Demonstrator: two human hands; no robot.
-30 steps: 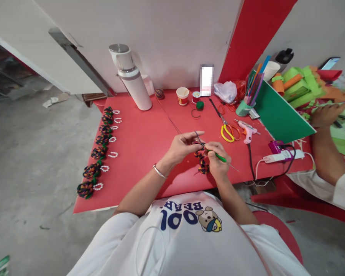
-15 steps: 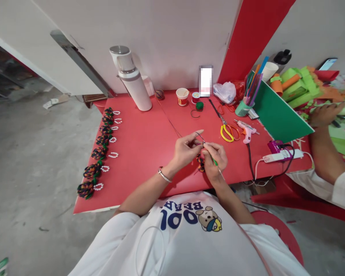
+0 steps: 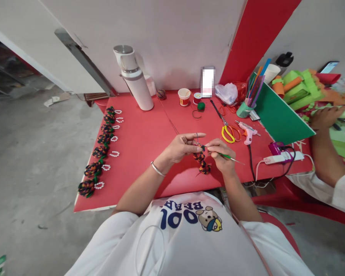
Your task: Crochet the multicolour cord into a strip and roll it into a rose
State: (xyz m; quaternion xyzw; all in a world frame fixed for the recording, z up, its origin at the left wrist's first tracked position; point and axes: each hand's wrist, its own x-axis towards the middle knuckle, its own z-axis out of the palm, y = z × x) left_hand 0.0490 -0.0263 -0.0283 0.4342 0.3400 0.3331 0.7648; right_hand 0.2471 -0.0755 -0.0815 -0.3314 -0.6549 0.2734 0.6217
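Observation:
My left hand pinches the top of a multicoloured crochet piece, whose dark, orange and green coils hang down to the red table. A strand of yarn loops over its raised index finger. Between the fingertips of my right hand is a crochet hook with a green grip; its thin metal shaft points out to the right. The hook's tip is at the piece's upper edge, too small to make out clearly. From my left hand the yarn runs back to a multicoloured yarn ball near the wall.
Several finished crochet pieces with white bead loops line the table's left edge. A white thermos, paper cup, yellow-handled scissors, pink glue gun and power strip stand or lie around. Another person's hand is at far right.
My right hand has moved slightly right and the hook has swung from pointing down to pointing rightward. More of the crochet piece shows between my hands. The left index finger has straightened.

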